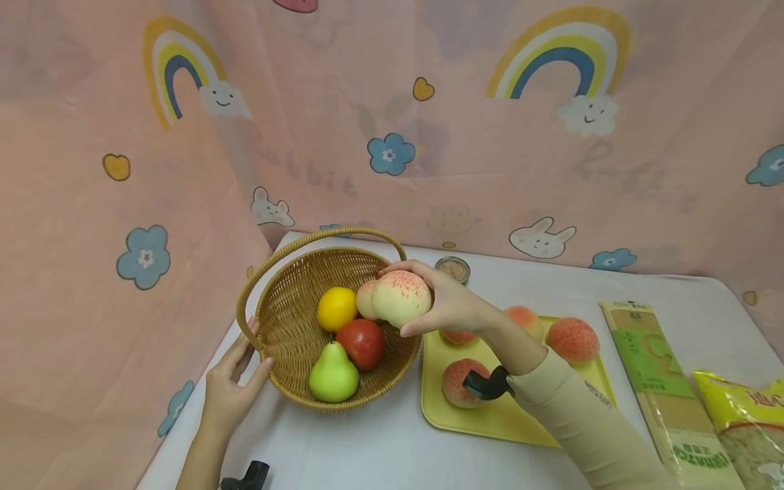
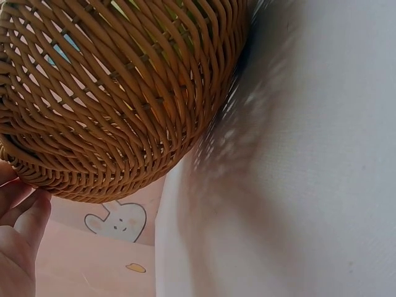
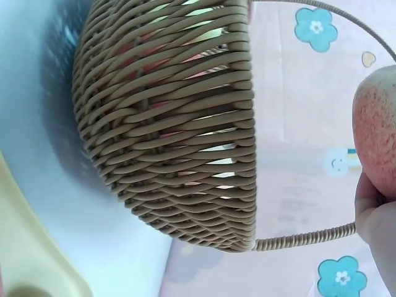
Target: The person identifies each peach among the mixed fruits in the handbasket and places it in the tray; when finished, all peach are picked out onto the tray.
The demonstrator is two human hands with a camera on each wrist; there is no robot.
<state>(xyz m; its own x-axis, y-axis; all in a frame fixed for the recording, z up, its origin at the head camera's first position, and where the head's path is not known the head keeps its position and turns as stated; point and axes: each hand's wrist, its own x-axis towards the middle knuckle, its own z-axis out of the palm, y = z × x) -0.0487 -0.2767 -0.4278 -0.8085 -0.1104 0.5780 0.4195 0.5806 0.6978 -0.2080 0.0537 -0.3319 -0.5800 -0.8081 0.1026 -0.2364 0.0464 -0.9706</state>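
My right hand (image 1: 446, 299) holds a pale peach (image 1: 401, 298) with a red-speckled top over the right side of the wicker basket (image 1: 288, 340). In the right wrist view that peach (image 3: 378, 130) is higher than the basket's rim. My left hand (image 1: 229, 384) grips the basket's left rim near the foot of its handle, thumb toward the front. Inside the basket lie a yellow fruit (image 1: 337, 309), a red fruit (image 1: 361, 344), a green pear (image 1: 333, 374) and another peach (image 1: 365, 299), partly hidden behind the held one.
Right of the basket, a yellow tray (image 1: 441, 423) bears several peaches, partly covered by my right forearm. A small round tin (image 1: 453, 269) stands behind. Farther right lie a green-labelled noodle pack (image 1: 655, 367) and a yellow snack bag (image 1: 744, 408). A patterned curtain (image 1: 465, 170) hangs at the back.
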